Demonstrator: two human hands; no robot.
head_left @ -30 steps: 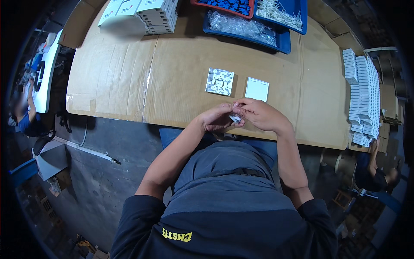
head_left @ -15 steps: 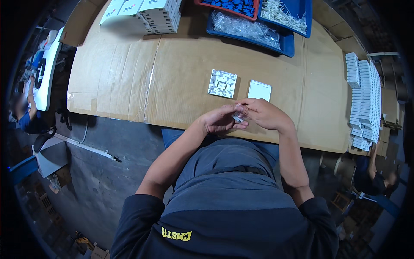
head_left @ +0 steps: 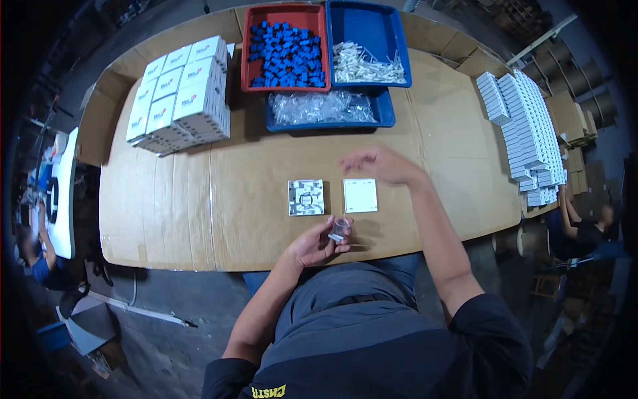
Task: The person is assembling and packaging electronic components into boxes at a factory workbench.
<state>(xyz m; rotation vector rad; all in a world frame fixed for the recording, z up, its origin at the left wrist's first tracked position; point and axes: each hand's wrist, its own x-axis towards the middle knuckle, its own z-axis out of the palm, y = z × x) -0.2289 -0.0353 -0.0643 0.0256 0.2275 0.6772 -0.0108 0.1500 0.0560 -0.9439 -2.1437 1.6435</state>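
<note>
My left hand (head_left: 312,246), near the table's front edge, holds a small clear plastic container (head_left: 341,228) between thumb and fingers. A small whitish piece shows at its lower end; I cannot make out its kind. My right hand (head_left: 385,165) is raised above the table, its fingers stretched toward the left and slightly blurred, with nothing seen in them. Just beyond my left hand lies a square box with a grey-and-white pattern (head_left: 306,197). To its right is a flat white square box (head_left: 360,195), just below my right hand.
At the back, a red tray (head_left: 247,76) holds blue plastic pieces, a blue tray (head_left: 362,26) white sticks, and a nearer blue tray (head_left: 385,118) clear plastic pieces. White boxes (head_left: 179,93) are stacked at left, more boxes (head_left: 525,133) at right. Other people work at both sides.
My hands, together before, have come apart. The right has moved forward over the table; the left keeps the clear container. The view has shifted, showing more of the trays and stacks.
</note>
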